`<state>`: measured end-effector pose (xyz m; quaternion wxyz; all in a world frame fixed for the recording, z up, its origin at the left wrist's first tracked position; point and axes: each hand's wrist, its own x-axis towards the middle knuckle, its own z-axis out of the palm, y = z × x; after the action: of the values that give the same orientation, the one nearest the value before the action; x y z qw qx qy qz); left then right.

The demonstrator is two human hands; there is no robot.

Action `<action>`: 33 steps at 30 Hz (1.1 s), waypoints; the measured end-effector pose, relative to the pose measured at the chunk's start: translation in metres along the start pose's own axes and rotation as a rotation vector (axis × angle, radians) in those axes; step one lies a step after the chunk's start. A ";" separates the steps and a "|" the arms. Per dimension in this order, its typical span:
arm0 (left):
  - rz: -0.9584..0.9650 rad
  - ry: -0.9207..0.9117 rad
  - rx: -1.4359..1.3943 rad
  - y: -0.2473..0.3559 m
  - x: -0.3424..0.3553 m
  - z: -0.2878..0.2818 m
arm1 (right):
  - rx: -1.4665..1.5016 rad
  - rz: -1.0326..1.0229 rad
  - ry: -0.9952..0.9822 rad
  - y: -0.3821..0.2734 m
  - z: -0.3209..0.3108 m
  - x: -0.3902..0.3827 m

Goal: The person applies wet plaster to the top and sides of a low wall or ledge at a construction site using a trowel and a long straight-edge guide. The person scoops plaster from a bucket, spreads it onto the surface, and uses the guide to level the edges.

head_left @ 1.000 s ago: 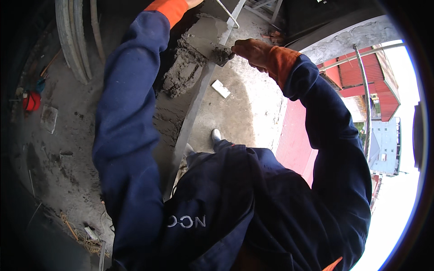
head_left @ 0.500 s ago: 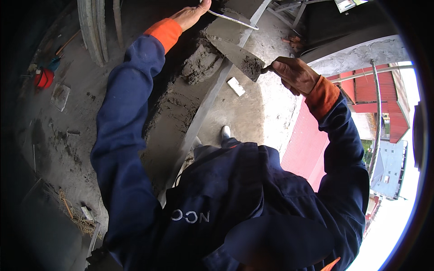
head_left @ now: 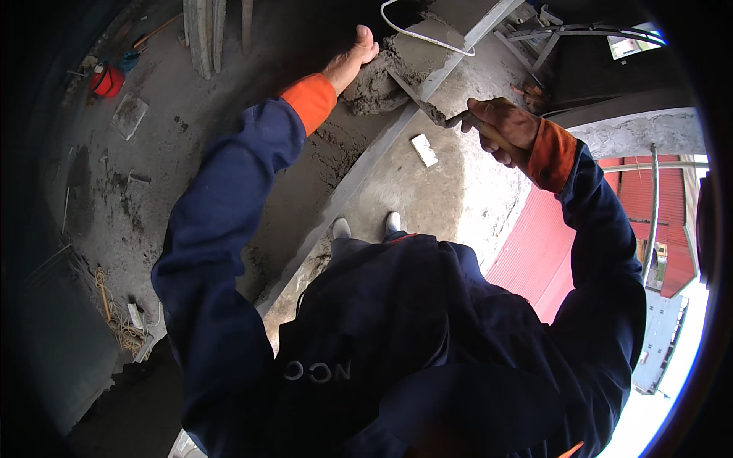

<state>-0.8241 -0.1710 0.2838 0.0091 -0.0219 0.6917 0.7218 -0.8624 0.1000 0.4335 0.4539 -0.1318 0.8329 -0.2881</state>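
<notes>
My right hand (head_left: 504, 128) is closed round the wooden handle of a trowel (head_left: 418, 99). The trowel's blade is seen nearly edge-on and reaches left to a heap of wet grey mortar (head_left: 374, 90). This heap lies on a mortar-smeared surface beside a long straight pale edge strip (head_left: 376, 149). Just left of the heap is my left hand (head_left: 353, 61), its thumb raised apart and nothing seen in it; the other fingers are partly hidden. Beyond it a thin white curved loop (head_left: 427, 37) arches over more grey mortar.
A small white block (head_left: 424, 150) lies on the floor near my shoes (head_left: 392, 221). Metal bars (head_left: 542, 49) stand at the far right, with a pole (head_left: 653, 214) nearer. A red bucket (head_left: 107, 81), a flat slab (head_left: 130, 116) and tangled rope (head_left: 126, 328) are at the left.
My left hand has come back from beside the white loop toward the mortar heap. The trowel blade has turned from showing its flat face to nearly edge-on. The whole view has shifted.
</notes>
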 end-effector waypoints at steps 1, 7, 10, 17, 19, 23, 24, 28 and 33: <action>-0.008 0.037 0.020 0.006 -0.013 0.004 | 0.017 -0.018 -0.054 0.004 -0.001 0.008; -0.068 0.191 0.186 0.020 -0.061 0.004 | -0.024 -0.029 -0.201 -0.001 0.006 0.016; -0.139 0.290 0.232 0.024 -0.094 0.015 | -0.103 -0.116 -0.274 0.000 0.011 0.015; -0.258 0.608 0.366 0.017 -0.201 0.023 | -0.331 -0.275 -0.439 -0.018 0.063 0.031; -0.288 0.696 0.373 0.017 -0.231 0.033 | -0.428 -0.359 -0.470 -0.027 0.079 0.034; -0.279 0.872 0.400 0.007 -0.260 0.043 | -0.670 -0.462 -0.451 -0.039 0.100 0.025; -0.289 0.939 0.421 -0.006 -0.280 0.032 | -0.743 -0.627 -0.393 -0.038 0.109 0.029; -0.106 1.137 0.537 0.006 -0.282 0.079 | -1.055 -0.954 -0.132 -0.020 0.107 0.049; 0.099 1.152 0.570 0.017 -0.282 0.126 | -1.324 -1.168 0.177 0.006 0.035 0.129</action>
<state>-0.5452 -0.0411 0.3182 -0.3915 -0.3708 0.7507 0.3817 -0.9044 0.0299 0.3272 -0.0009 -0.7485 0.6605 0.0583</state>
